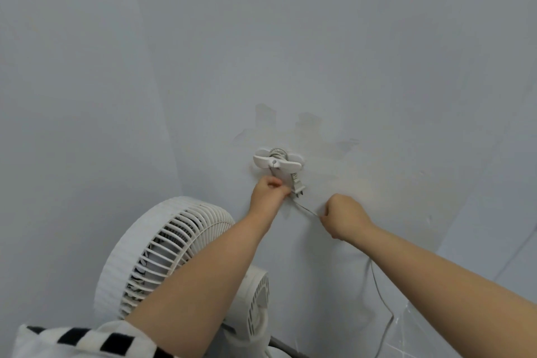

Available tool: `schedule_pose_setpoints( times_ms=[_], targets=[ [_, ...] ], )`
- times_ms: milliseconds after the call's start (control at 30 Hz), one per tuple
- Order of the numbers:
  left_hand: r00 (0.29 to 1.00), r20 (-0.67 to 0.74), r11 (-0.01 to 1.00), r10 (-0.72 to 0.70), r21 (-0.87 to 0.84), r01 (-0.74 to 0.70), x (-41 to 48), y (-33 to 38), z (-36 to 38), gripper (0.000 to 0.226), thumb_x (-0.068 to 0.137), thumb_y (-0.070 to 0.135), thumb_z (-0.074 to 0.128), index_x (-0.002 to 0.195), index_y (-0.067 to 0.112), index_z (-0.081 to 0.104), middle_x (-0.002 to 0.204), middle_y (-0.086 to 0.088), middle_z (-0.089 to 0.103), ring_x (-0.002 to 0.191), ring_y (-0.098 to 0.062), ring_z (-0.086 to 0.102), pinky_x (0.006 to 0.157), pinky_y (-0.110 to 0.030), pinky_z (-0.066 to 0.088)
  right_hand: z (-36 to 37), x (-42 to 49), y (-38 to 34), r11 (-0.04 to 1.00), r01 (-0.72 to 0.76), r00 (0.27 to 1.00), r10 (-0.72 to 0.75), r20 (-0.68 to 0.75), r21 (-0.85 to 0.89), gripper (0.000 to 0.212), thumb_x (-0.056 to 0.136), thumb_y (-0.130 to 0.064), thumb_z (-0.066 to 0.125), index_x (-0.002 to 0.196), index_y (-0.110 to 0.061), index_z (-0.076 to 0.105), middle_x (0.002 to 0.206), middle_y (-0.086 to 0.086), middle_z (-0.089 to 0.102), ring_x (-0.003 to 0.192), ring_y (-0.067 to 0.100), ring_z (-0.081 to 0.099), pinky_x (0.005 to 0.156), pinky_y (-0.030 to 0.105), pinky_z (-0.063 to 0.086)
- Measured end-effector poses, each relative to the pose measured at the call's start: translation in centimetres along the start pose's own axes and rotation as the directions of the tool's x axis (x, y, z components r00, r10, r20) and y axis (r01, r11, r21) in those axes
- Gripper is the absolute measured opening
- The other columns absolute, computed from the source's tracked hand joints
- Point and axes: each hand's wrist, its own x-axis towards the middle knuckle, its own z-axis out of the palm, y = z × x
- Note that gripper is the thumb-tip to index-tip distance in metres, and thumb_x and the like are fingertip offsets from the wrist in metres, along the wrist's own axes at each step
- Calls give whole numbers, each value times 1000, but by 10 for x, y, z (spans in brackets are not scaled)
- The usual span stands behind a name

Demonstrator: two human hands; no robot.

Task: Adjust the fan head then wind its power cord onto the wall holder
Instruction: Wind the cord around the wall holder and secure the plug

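Right hand [345,216] pinching power cord [308,210], left hand [268,193] below wall holder [277,161]

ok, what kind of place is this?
Probably a plain indoor room, likely domestic: bare pale grey painted wall, white plastic cord holder stuck on it, thin white power cord, white round-grilled plastic fan standing below.

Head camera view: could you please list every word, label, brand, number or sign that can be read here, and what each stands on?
No text can be read.
The fan, wall holder, plug and power cord show no legible print; any moulded marks would be too small or blurred.
The wall shows only scuffed patches, the sleeve only stripes.
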Motion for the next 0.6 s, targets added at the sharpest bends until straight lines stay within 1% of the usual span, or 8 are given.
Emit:
schedule_pose_setpoints(
  times_ms=[33,100,133,200,367,433,500,600],
  targets=[
    [999,34,998,35,47,-37,-3,0,0,16,77,6,68,82,15,56,77,0,55,81,-18,57,78,-24,47,0,-1,-1,1000,4,1000,-4,-18,-9,25,82,-9,50,58,-11,42,81,17,63,78,31,61,65,26,44],
    [992,91,990,88,101,-97,-6,-1,-2,21,75,13,75,91,14,60,80,4,54,76,-8,54,71,-13,43,1,-2,-2,1000,8,999,-9,-41,-27,12,83,-9,49,71,-9,53,95,18,66,91,33,62,67,27,39],
    [987,114,984,110,126,-124,-6,-1,-2,23,74,15,77,91,15,61,79,6,55,74,-4,53,69,-12,42,1,-1,-2,999,11,999,-13,-50,-38,10,84,-9,49,82,-6,59,101,18,66,96,33,62,68,27,39],
    [977,147,966,157,185,-183,-8,-1,-1,24,70,16,80,86,16,63,75,6,58,70,-6,54,68,-15,42,3,0,-2,998,14,998,-18,-65,-60,17,85,-9,49,95,-2,61,106,18,65,100,34,62,70,28,40],
    [964,74,893,255,365,-264,-6,3,5,22,73,20,78,88,7,69,72,3,55,64,-8,50,58,-12,36,-1,-2,-1,996,15,997,-22,-81,-90,16,85,-7,48,95,-2,59,108,18,64,101,34,61,72,29,41],
    [959,89,861,271,423,-282,-2,4,1,21,75,18,76,90,5,69,78,1,56,72,-11,51,65,-16,36,-7,-6,-1,993,32,993,-45,-112,-110,12,85,-6,47,89,-3,58,107,19,64,100,35,61,69,29,39],
    [963,82,855,256,445,-265,1,5,-8,20,76,14,74,92,5,68,74,2,55,76,-13,52,64,-16,38,-18,-10,-3,987,55,980,-82,-182,-149,15,87,-8,46,92,-1,59,105,19,65,99,36,61,68,30,38],
    [974,39,878,221,426,-217,9,2,-23,21,78,13,72,98,8,67,66,8,50,73,-13,50,57,-4,35,-39,-16,-8,967,84,936,-159,-314,-240,20,92,-14,42,98,-2,58,107,18,64,100,36,59,70,33,37]
  ],
)
